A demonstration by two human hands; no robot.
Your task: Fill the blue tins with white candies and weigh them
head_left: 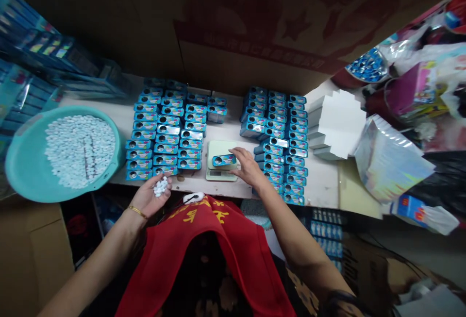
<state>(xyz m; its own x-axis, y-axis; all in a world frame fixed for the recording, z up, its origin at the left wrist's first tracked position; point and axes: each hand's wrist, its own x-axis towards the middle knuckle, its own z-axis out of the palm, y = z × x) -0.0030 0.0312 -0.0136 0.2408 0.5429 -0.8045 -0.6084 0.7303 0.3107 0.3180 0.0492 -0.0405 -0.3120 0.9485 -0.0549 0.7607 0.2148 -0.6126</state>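
My left hand point(151, 195) is cupped palm-up at the table's front edge and holds a small heap of white tablets point(160, 186). My right hand point(247, 166) rests beside a small pale-green scale point(218, 174), its fingertips touching a blue tin point(224, 160) that lies on the scale's platform. A round teal basin point(22, 171) full of white tablets sits at the left. Two blocks of the same blue tins stand in rows, the left block point(163, 135) next to the basin and the right block point(280, 137) beyond my right hand.
A large brown cardboard box point(236, 40) walls off the back of the table. A stack of white folded cartons point(337, 123) and shiny foil bags point(389, 161) lie to the right. Blue packs point(43, 55) pile up at the far left.
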